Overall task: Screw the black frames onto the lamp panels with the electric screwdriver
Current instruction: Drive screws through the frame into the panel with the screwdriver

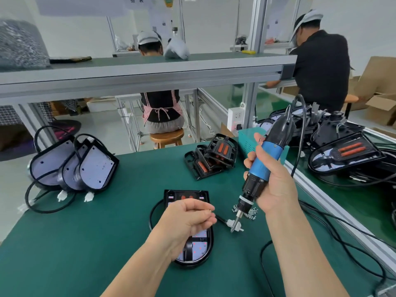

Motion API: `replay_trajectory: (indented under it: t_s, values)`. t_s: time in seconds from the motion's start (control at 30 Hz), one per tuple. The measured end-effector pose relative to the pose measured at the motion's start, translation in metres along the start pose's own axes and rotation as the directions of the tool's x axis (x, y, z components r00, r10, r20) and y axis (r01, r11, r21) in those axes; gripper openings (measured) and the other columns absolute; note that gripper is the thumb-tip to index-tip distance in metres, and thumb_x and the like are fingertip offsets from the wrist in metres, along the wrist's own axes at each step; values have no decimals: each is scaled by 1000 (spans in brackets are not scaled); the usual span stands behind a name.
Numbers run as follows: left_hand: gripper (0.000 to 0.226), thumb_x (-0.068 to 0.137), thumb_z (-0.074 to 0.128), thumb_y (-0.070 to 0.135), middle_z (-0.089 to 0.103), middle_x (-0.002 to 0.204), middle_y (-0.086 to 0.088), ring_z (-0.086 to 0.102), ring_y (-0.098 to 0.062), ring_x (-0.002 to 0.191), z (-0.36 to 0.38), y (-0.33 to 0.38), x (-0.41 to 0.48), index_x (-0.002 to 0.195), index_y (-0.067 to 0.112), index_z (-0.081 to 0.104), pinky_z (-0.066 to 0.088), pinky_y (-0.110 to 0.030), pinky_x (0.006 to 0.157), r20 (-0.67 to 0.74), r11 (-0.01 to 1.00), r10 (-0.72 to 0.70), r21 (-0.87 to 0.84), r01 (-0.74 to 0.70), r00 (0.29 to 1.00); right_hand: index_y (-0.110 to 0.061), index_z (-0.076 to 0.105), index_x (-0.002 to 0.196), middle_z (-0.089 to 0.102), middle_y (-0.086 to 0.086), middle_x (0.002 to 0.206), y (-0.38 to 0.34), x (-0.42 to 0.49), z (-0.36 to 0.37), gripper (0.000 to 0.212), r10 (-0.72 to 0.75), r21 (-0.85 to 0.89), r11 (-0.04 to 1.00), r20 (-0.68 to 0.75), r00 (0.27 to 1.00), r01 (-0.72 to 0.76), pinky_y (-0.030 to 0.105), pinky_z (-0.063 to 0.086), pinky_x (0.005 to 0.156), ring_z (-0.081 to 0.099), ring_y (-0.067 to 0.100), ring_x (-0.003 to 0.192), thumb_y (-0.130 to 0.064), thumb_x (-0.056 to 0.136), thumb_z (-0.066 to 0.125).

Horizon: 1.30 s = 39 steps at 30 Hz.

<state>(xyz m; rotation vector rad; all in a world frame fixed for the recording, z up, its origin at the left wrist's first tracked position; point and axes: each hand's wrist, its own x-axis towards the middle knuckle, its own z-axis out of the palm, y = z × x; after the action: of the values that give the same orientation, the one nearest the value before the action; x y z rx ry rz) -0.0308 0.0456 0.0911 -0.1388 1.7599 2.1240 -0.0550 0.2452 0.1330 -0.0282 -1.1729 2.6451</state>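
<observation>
Screwdriver clamped in your right fingers, bit just right of the panel; left fingers pinch a screw

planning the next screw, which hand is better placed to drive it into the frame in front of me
Right. The right hand grips the electric screwdriver, bit pointing down beside the lamp panel. The left hand is above the panel, pinching a small part, likely a screw.

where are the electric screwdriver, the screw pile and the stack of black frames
electric screwdriver [265, 161], head view, on its blue barrel
screw pile [252, 213], head view, on the screws right of the bit
stack of black frames [222, 150], head view, on the top frame's orange pad
</observation>
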Motion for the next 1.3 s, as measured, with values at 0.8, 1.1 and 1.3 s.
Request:
replay_trajectory:
  t_s: [0.8,1.1,1.3]
  values:
    - [12,69,67,-10,73,86,-23,74,-22,68,-2,-8,-26,72,-5,78,59,-21,55,61,837,-136,-527,148,989,-8,51,116,62,-7,68,13,-18,46,55,-202,218,944,-216,955,248,17,51,58,58,6,58,-23,71,79]
    - [11,87,62,-14,74,89,-25,76,-28,80,5,-23,-25,91,-9,71,59,-22,65,-135,920,38,-382,-88,990,-12,58,109,60,-1,69,16,-23,38,30,-242,21,967,-210,947,252,19,50,58,57,11,61,-29,90,73]
    - [11,71,69,-4,73,87,-22,75,-29,80,7,-26,-24,78,-1,77,59,-22,67,-143,865,97,-478,-155,985,-17,68,104,66,3,72,4,-28,34,24,-337,-68,941,-98,936,331,23,52,59,61,17,56,-34,86,70]
